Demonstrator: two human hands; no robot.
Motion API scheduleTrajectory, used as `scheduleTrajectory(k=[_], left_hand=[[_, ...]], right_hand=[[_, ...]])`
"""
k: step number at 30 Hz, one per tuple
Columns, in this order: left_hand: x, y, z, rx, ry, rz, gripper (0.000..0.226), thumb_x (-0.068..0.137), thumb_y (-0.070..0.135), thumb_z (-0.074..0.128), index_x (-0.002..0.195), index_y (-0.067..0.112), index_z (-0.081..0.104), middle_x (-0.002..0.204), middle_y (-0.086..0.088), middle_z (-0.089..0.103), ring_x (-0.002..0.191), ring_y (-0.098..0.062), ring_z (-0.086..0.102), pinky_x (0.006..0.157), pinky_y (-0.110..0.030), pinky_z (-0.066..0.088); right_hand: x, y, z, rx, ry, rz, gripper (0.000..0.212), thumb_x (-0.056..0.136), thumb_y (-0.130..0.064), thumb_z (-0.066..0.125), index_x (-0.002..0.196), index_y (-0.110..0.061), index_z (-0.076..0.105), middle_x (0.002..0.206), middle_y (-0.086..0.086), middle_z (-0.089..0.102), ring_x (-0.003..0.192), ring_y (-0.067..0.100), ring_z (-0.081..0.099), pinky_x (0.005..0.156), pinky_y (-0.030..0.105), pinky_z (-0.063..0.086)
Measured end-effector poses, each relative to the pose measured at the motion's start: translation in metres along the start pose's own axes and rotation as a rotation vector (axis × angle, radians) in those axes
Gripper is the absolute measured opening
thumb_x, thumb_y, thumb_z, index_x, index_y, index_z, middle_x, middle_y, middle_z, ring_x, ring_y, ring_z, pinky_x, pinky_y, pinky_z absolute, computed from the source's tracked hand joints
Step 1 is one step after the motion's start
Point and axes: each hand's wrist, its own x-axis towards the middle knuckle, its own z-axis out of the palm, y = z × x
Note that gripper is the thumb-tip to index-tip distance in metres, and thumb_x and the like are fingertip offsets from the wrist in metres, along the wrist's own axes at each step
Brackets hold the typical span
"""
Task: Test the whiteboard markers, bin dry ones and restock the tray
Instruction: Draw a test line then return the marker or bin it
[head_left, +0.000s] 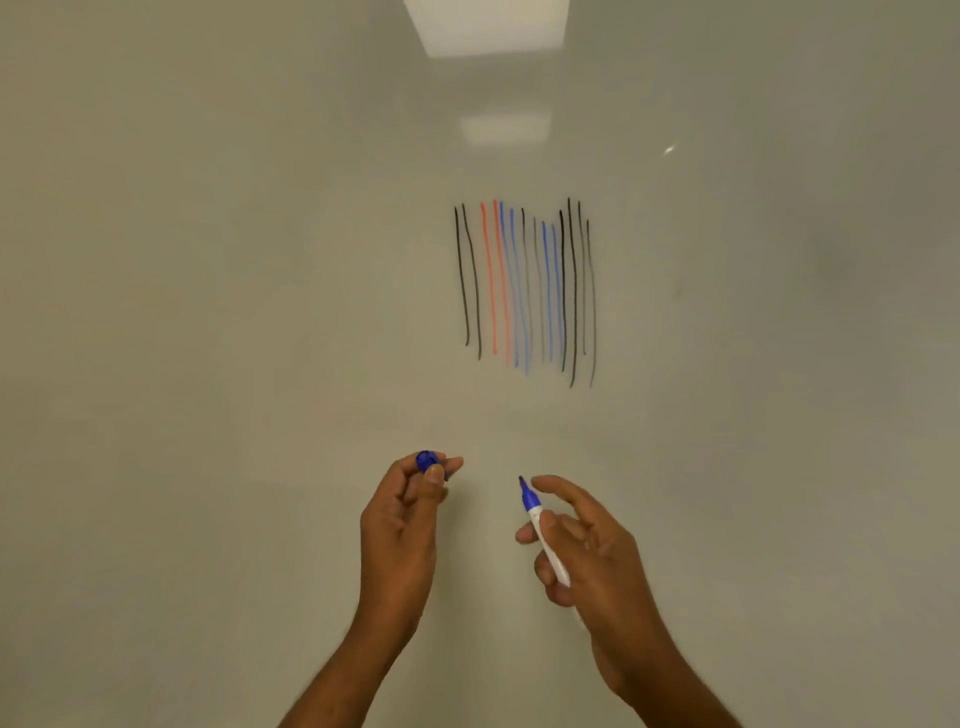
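- While the right hand (587, 551) holds an uncapped blue marker (544, 538) below the lines (524, 286), the left hand (405, 525) pinches the blue cap (427, 460) below them and a little to the left.
- The lines are a block of nearly vertical strokes on the whiteboard (208, 312), in black, red and blue. Some are strong and some are pale.
- The marker has a white body, and its blue tip points up toward the lines, well apart from them.
- The right thumb and the curled lower fingers grip the marker body. The index finger is stretched out beside the tip.
- The left thumb and fingertips close around the cap, which is apart from the marker.
- Above the lines, a bright light reflection (488, 26) shows on the whiteboard.
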Motion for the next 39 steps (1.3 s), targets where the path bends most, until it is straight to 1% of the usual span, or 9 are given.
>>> scheduleTrajectory(k=[4, 8, 11, 14, 17, 19, 24, 30, 39], left_hand=[[0.033, 0.008, 0.000, 0.134, 0.034, 0.184, 0.037, 0.101, 0.033, 0.055, 0.137, 0.028, 0.060, 0.140, 0.016, 0.062, 0.134, 0.001, 0.052, 0.114, -0.026, 0.041], [0.074, 0.008, -0.006, 0.276, 0.038, 0.336, 0.049, 0.103, 0.035, 0.050, 0.150, 0.045, 0.041, 0.162, 0.020, 0.034, 0.149, 0.005, 0.026, 0.122, -0.044, 0.034], [0.101, 0.015, -0.007, 0.335, 0.035, 0.505, 0.041, 0.103, 0.030, 0.049, 0.140, 0.046, 0.046, 0.163, 0.019, 0.031, 0.154, -0.001, 0.016, 0.123, -0.033, 0.022], [0.123, 0.020, -0.005, 0.373, 0.054, 0.552, 0.045, 0.103, 0.029, 0.050, 0.147, 0.035, 0.042, 0.165, 0.015, 0.025, 0.154, 0.000, 0.015, 0.119, -0.024, 0.020], [0.141, 0.022, -0.001, 0.413, 0.032, 0.612, 0.052, 0.103, 0.029, 0.049, 0.153, 0.032, 0.037, 0.166, 0.010, 0.025, 0.154, -0.003, 0.017, 0.119, -0.017, 0.019], [0.153, 0.021, 0.003, 0.460, 0.027, 0.669, 0.051, 0.103, 0.026, 0.050, 0.153, 0.022, 0.042, 0.166, 0.003, 0.029, 0.155, -0.007, 0.019, 0.121, -0.013, 0.017], [0.184, 0.015, 0.011, 0.518, 0.063, 0.771, 0.049, 0.108, 0.023, 0.049, 0.154, 0.011, 0.040, 0.163, -0.004, 0.035, 0.155, -0.019, 0.024, 0.126, -0.024, 0.016], [0.207, -0.005, 0.014, 0.604, 0.121, 1.039, 0.042, 0.101, 0.019, 0.054, 0.140, 0.003, 0.058, 0.149, -0.012, 0.054, 0.149, -0.027, 0.040, 0.123, -0.053, 0.029], [0.217, -0.014, 0.016, 0.641, 0.175, 1.142, 0.043, 0.099, 0.017, 0.058, 0.138, 0.001, 0.058, 0.146, -0.015, 0.056, 0.145, -0.034, 0.044, 0.122, -0.055, 0.031]], right_hand=[[0.020, -0.036, -0.008, 0.381, -0.060, -0.042, 0.029, 0.100, -0.002, 0.045, 0.106, -0.005, 0.073, 0.093, 0.020, 0.068, 0.070, 0.020, 0.060, 0.056, 0.025, 0.049], [0.040, -0.056, -0.015, 0.632, -0.116, -0.084, 0.031, 0.093, 0.000, 0.050, 0.115, -0.006, 0.072, 0.101, 0.020, 0.068, 0.089, 0.025, 0.066, 0.075, 0.031, 0.058], [0.051, -0.064, -0.013, 0.346, 0.051, -0.277, 0.034, 0.085, -0.035, 0.071, 0.114, -0.017, 0.073, 0.105, 0.015, 0.073, 0.102, 0.028, 0.069, 0.085, 0.039, 0.055], [0.060, -0.075, -0.008, 0.031, 0.262, -0.479, 0.062, 0.074, -0.080, 0.055, 0.110, -0.032, 0.071, 0.101, -0.006, 0.076, 0.107, 0.008, 0.067, 0.092, 0.028, 0.047], [0.067, -0.092, -0.001, -0.048, 0.381, -0.591, 0.033, 0.091, -0.054, 0.043, 0.102, -0.036, 0.069, 0.092, -0.022, 0.074, 0.099, -0.018, 0.059, 0.082, 0.003, 0.038], [0.074, -0.099, -0.001, -0.083, 0.430, -0.656, 0.030, 0.093, -0.040, 0.047, 0.104, -0.024, 0.070, 0.096, -0.013, 0.074, 0.099, -0.011, 0.062, 0.078, -0.001, 0.041], [0.100, -0.108, -0.006, -0.207, 0.557, -0.803, 0.025, 0.090, -0.036, 0.061, 0.105, -0.017, 0.065, 0.096, 0.000, 0.070, 0.084, 0.012, 0.067, 0.069, 0.018, 0.056], [0.129, -0.129, -0.013, -0.312, 0.611, -0.921, 0.022, 0.092, -0.031, 0.064, 0.110, -0.019, 0.067, 0.099, 0.001, 0.067, 0.087, 0.010, 0.066, 0.069, 0.015, 0.055], [0.165, -0.140, -0.027, -0.473, 0.631, -0.959, 0.042, 0.091, -0.048, 0.060, 0.120, -0.018, 0.067, 0.106, 0.000, 0.068, 0.095, 0.015, 0.066, 0.079, 0.038, 0.060]])
